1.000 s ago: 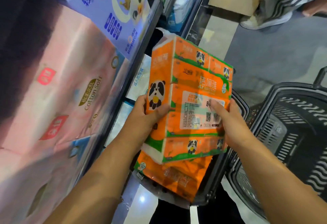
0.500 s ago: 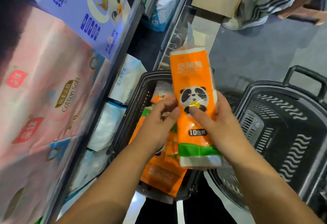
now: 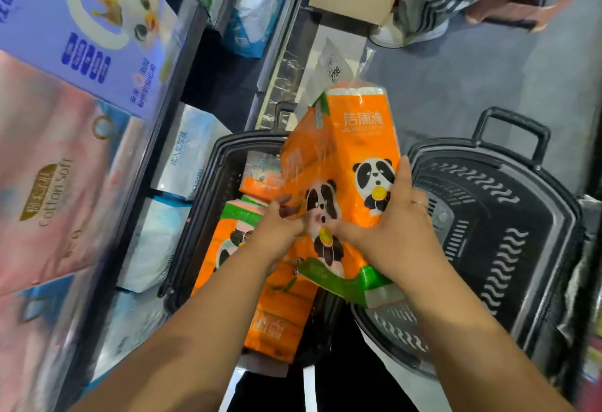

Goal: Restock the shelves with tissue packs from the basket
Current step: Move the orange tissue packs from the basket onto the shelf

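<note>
Shelves lined the left side of the aisle, stocked with pink packs and a purple box. On the floor beside them stood a dark basket with more orange packs lying in it, and a second basket to its right. Both hands held an orange tissue pack tilted above the first basket. Its glossy wrapper bore panda figures, white lettering and a green band near the lower end, with white tissue showing at the top. The left hand kept a narrow grip on the pack's lower left edge. The right hand, wearing a ring, clasped the right side, thumb across the front.
</note>
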### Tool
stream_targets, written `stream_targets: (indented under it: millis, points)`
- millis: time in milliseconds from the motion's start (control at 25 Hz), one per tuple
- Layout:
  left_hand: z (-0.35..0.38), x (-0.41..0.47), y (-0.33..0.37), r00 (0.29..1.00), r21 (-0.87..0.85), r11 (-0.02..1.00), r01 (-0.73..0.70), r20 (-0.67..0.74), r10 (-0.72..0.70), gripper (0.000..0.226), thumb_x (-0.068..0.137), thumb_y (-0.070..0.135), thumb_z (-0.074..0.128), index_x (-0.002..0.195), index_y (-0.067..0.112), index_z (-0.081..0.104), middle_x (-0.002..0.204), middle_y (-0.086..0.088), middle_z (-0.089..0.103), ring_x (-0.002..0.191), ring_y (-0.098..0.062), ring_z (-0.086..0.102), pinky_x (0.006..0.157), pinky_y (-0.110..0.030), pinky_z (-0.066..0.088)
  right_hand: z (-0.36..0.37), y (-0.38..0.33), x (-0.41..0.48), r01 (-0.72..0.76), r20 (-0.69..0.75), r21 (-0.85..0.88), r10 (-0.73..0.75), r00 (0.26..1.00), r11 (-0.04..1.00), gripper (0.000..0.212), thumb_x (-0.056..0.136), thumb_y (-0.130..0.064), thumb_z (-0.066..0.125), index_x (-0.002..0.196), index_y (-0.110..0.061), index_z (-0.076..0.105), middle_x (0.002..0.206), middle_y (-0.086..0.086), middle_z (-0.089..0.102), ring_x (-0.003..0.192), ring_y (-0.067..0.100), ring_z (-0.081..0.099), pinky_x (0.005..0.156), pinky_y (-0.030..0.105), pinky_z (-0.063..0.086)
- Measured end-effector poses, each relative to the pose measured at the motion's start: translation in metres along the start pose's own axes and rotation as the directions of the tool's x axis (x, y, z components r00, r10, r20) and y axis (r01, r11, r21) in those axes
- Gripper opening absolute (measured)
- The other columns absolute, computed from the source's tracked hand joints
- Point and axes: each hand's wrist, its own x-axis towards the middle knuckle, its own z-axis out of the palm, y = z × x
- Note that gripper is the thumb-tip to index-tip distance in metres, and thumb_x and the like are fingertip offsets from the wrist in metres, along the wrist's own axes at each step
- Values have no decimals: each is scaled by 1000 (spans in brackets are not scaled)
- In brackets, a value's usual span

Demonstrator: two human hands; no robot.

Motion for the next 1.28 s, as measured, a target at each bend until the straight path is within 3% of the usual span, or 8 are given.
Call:
stream_targets:
  millis: [160, 280, 400, 560, 800, 920, 1120, 1280]
  points:
    - [-1, 11, -7, 999, 25, 1000, -1, -51, 3, 70, 82, 44, 70, 142, 25, 39, 123, 3, 48, 107, -16, 54, 90, -39, 47, -23, 26, 5, 52, -10, 321, -52, 999, 946, 109, 66, -36, 84, 150, -38, 14, 128, -3, 50, 113, 19, 55, 94, 44, 48]
    - [-15, 4, -17, 994, -56, 998, 42, -95, -47, 94, 68, 54, 72, 147, 22, 34, 137, -2, 52, 114, -21, 57, 94, -41, 48, -41, 38, -1, 20, 98, 632, -106, 989, 775, 88, 72, -17, 81, 142, -38, 33, 118, -4, 67, 101, 20, 69, 86, 51, 55]
    - [-35, -27, -14, 997, -295, 953, 71, 10, -71, 77, 70, 44, 67, 140, 20, 46, 122, -8, 67, 99, -25, 69, 73, -38, 58, -54, 39, -11, -13, 204, 748, -211, 956, 664, 80, 75, -9, 77, 139, -37, 39, 122, 4, 67, 104, 31, 68, 85, 57, 53]
    - [-66, -95, 5, 1000, -451, 893, -2, 18, 11, 55, 76, 34, 66, 128, 24, 53, 115, -13, 70, 102, -32, 69, 82, -47, 58, -65, 11, -26, 7, 265, 773, -334, 905, 634, 83, 68, -8, 71, 139, -39, 40, 124, 4, 66, 107, 32, 66, 82, 51, 57]
    - [-106, -229, 23, 956, -472, 843, -260, -251, 154, 48, 75, 32, 65, 121, 21, 56, 112, -10, 72, 97, -32, 71, 78, -47, 58, -79, -55, -77, 159, 323, 747, -562, 762, 646, 74, 79, -14, 59, 143, -40, 35, 135, 0, 59, 117, 27, 61, 86, 46, 55]
    - [-118, -289, 14, 910, -462, 815, -350, -372, 180, 57, 68, 45, 74, 119, 26, 57, 108, -4, 74, 94, -29, 72, 70, -42, 59, -76, -84, -108, 243, 360, 689, -613, 703, 683, 83, 73, -36, 76, 144, -44, 33, 140, -2, 53, 125, 25, 55, 96, 53, 49]
    - [-133, -355, -11, 819, -383, 801, -461, -532, 217, 45, 73, 35, 64, 117, 27, 58, 100, 3, 75, 85, -19, 74, 62, -28, 58, -73, -126, -170, 337, 323, 629, -630, 706, 701, 80, 67, -22, 74, 133, -48, 37, 128, -5, 61, 103, 13, 68, 70, 25, 57]
    - [-144, -406, -29, 737, -307, 778, -548, -617, 276, 45, 73, 37, 65, 116, 29, 59, 101, 8, 75, 89, -15, 72, 69, -27, 56, -72, -143, -220, 369, 321, 586, -625, 711, 721, 79, 68, -28, 83, 131, -44, 38, 115, 1, 69, 94, 22, 71, 72, 39, 59]
